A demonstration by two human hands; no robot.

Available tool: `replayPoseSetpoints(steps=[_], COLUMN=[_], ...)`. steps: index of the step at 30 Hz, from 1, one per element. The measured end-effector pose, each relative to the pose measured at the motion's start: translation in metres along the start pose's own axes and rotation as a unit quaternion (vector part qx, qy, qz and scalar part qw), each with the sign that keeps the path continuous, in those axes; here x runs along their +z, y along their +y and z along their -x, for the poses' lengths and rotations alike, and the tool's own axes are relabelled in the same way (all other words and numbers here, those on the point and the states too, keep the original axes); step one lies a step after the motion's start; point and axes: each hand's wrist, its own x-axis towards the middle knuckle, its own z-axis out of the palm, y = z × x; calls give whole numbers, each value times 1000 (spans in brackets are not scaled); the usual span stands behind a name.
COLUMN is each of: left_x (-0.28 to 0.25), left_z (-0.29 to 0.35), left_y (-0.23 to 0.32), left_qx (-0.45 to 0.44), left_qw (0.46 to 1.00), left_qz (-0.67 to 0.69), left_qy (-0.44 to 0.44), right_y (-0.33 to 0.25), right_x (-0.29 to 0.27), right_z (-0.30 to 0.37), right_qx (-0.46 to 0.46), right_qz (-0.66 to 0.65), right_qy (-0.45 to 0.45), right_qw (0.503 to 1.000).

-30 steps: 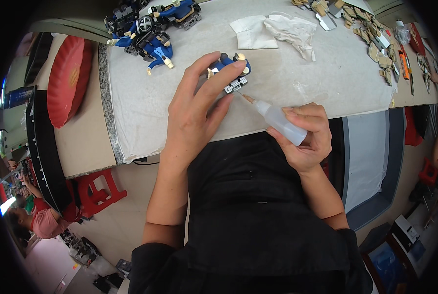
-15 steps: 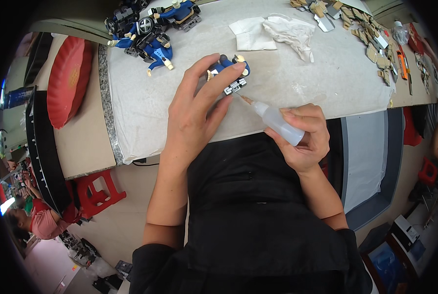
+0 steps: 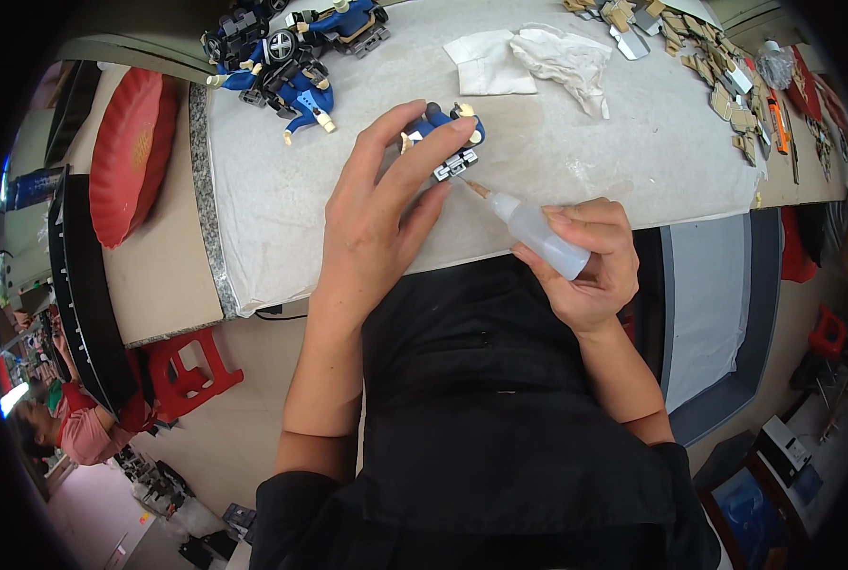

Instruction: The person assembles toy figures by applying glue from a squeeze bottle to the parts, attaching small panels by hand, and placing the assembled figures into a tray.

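Blue toy (image 3: pixel 456 164), one: clamped in the fingers of my left hand (image 3: pixel 375 214), which hide its middle; silver end beside my thumb, facing me, long axis unclear. White bottle (image 3: pixel 538 235), one: clamped in the fingers of my right hand (image 3: pixel 598 261), partly covered; long axis slants away leftward, nozzle toward toy. Needle contact: cannot tell.
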Motion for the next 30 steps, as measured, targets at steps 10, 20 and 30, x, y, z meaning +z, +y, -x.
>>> replayPoseSetpoints(steps=[10,20,30], left_x=[0,-1,-1], left_z=[1,-1,-1], left_y=[0,2,1], left_qx=[-6,-13,-12], left_qw=[1000,1000,1000], left_qz=[1,-1,-3], left_qy=[-1,-8,-9], right_y=[0,3,3], right_x=[0,-1,-2], right_z=[0,2,1], right_qx=[-2,-8,-12], right_qz=[8,11,18], right_qy=[10,17,22], right_qw=[1000,1000,1000])
